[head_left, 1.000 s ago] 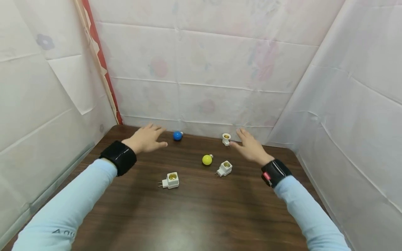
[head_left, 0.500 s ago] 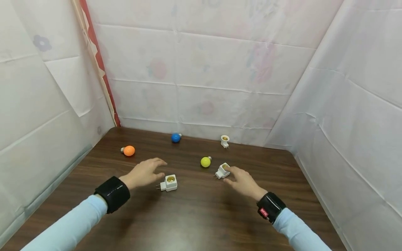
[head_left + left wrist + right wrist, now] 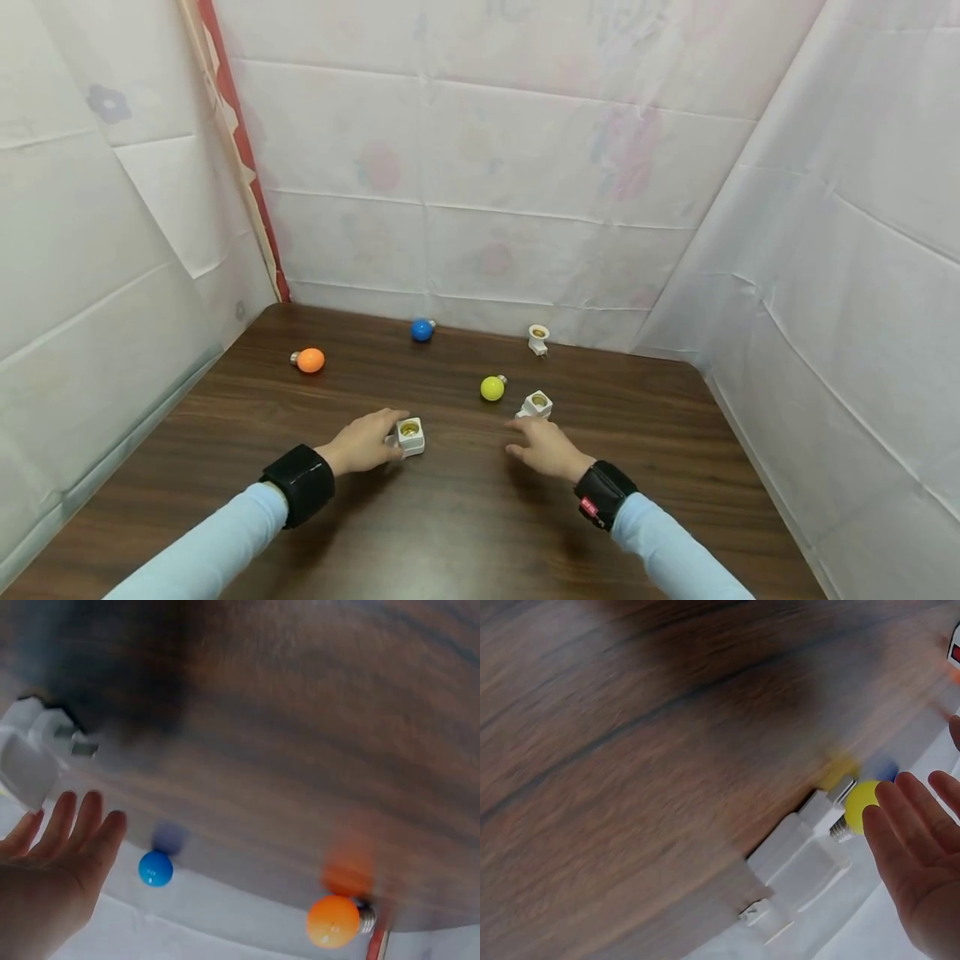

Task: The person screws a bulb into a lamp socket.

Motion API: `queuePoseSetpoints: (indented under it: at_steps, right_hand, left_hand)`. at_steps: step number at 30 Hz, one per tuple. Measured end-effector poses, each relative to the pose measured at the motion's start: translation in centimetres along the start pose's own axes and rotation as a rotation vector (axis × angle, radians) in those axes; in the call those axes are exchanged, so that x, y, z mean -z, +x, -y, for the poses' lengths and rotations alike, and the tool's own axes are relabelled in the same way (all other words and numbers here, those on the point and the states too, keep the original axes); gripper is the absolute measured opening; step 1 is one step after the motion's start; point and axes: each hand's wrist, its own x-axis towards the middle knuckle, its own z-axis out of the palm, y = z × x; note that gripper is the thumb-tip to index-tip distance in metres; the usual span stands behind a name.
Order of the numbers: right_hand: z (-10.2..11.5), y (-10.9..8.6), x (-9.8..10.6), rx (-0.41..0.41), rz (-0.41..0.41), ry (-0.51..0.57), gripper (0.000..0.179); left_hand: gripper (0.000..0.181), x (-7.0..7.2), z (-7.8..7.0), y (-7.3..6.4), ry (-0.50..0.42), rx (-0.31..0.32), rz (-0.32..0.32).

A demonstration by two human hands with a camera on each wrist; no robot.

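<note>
My left hand [image 3: 363, 440] reaches the near white plug-in bulb socket [image 3: 411, 437]; thumb and fingers lie at its left end, overlapping its prongs. In the left wrist view the fingers [image 3: 90, 817] are straight beside that socket, not curled round it. Just in front of a second square white socket [image 3: 538, 405], my right hand [image 3: 551, 448] hovers low with extended fingers, overlapping the socket's plug end in the head view. Behind that socket lies a yellow bulb [image 3: 492, 388], seen past the fingers in the right wrist view. Neither hand grips anything.
A blue bulb [image 3: 422, 330] and a round-mouthed white socket [image 3: 538, 339] sit along the back edge of the dark wooden table [image 3: 457, 517]. An orange bulb [image 3: 310, 360] lies at the back left. White sheeting [image 3: 487, 150] encloses the back and both sides.
Both hands have drawn back from the table's far side and come down, the left to the near socket, the right before the other square socket. The orange bulb, hidden earlier, now shows.
</note>
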Motion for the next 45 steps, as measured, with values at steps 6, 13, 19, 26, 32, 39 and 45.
queuePoseSetpoints:
  at_steps: [6, 13, 19, 26, 32, 39, 45]
  right_hand:
    - [0.7, 0.7, -0.7, 0.009, 0.001, 0.011, 0.039]
    - [1.6, 1.1, -1.0, 0.016, -0.011, 0.050, 0.038]
    - [1.7, 1.3, -1.5, -0.004, -0.001, 0.052, 0.037]
    - [1.9, 1.5, -1.7, -0.040, 0.001, 0.186, 0.038]
    - [2.1, 1.8, -2.1, -0.221, 0.020, 0.689, 0.051]
    - [3.2, 2.0, -2.2, -0.368, 0.139, 1.153, 0.069]
    - [4.2, 1.7, -2.2, -0.349, 0.282, 1.262, 0.057]
  left_hand:
    - [0.053, -0.8, 0.0, 0.2, -0.012, 0.001, -0.046]
    - [0.050, -1.1, 0.2, 0.6, -0.033, 0.010, -0.049]
    - [0.049, -1.4, 0.4, 0.7, -0.050, 0.016, -0.054]
    - [0.048, -1.1, -0.4, 0.8, -0.058, 0.002, -0.069]
    - [0.047, -0.6, -2.8, 0.7, -0.079, -0.044, -0.080]
    - [0.047, -0.4, -5.0, 0.6, -0.085, -0.136, -0.056]
    - [0.047, -0.7, -6.5, 0.1, -0.071, -0.212, -0.014]
